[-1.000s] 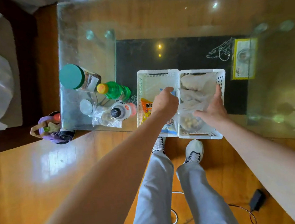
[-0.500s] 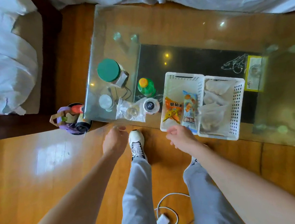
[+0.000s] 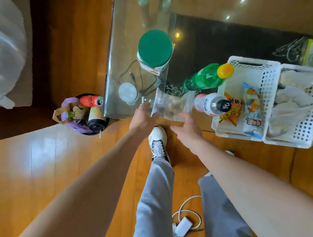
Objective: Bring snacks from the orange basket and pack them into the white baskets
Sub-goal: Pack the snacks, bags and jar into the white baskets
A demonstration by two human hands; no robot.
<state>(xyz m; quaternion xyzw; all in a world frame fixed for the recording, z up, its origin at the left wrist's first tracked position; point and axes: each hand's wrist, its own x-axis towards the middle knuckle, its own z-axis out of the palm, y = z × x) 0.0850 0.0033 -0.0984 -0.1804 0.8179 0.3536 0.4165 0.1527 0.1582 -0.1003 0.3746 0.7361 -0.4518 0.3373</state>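
Observation:
Two white baskets stand side by side at the glass table's near right edge. The left basket (image 3: pixel 243 64) holds an orange snack packet (image 3: pixel 231 109) and a blue-white packet (image 3: pixel 251 114). The right basket (image 3: pixel 310 139) holds clear bags (image 3: pixel 292 105). A clear zip bag of snacks (image 3: pixel 170 106) lies at the table's near edge. My left hand (image 3: pixel 141 118) is open, fingers touching the bag's left side. My right hand (image 3: pixel 186 130) is open, its fingertips at the bag's near edge. No orange basket is in view.
On the glass table (image 3: pixel 119 44) stand a green-lidded jar (image 3: pixel 155 47), a green bottle (image 3: pixel 205 76) and a black-capped white bottle (image 3: pixel 211 103). A round bin (image 3: pixel 84 115) with cans and a purple bag sits on the floor. A charger with cable (image 3: pixel 183 227) lies by my feet.
Both hands left the white baskets, dropped below the table edge, then rose to the clear zip bag. The view has shifted left and closer to the table.

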